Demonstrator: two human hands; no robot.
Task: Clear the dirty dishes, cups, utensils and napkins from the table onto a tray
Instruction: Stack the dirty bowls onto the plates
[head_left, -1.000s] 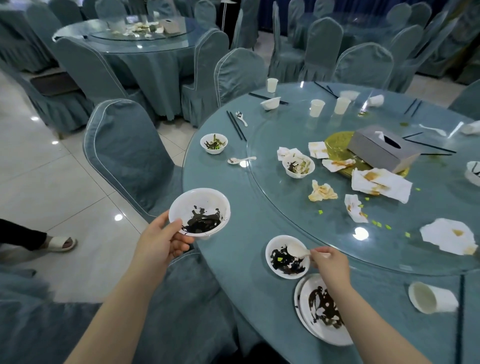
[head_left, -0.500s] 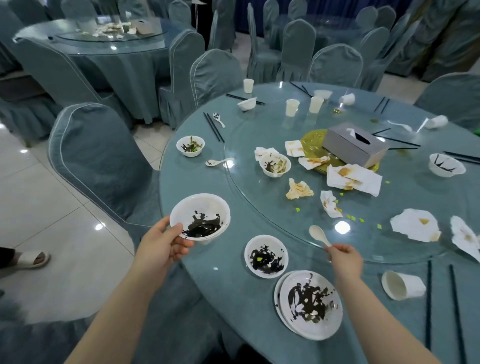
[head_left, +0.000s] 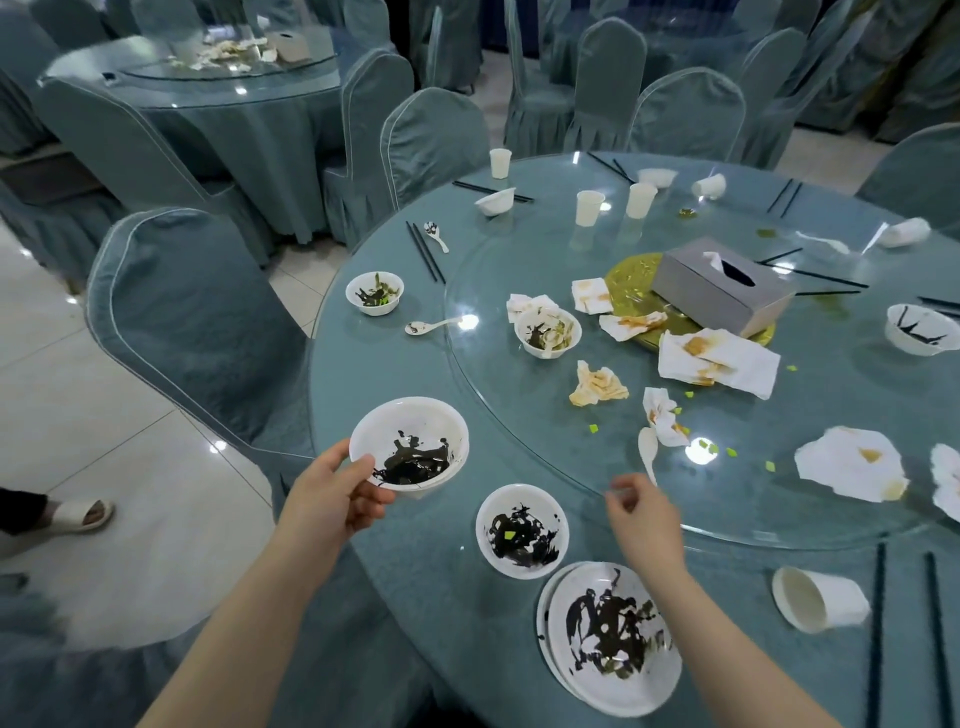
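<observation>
Clearing is barely begun: one sauce-smeared bowl (head_left: 409, 448) is gripped by the left hand (head_left: 332, 499) off the table's (head_left: 415, 571) edge; the right hand (head_left: 641, 519) is loosely curled, empty, beside a white spoon (head_left: 648, 451). No tray is seen.

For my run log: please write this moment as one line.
left hand: holds dirty bowl | right hand: empty, near white spoon on glass turntable
</observation>
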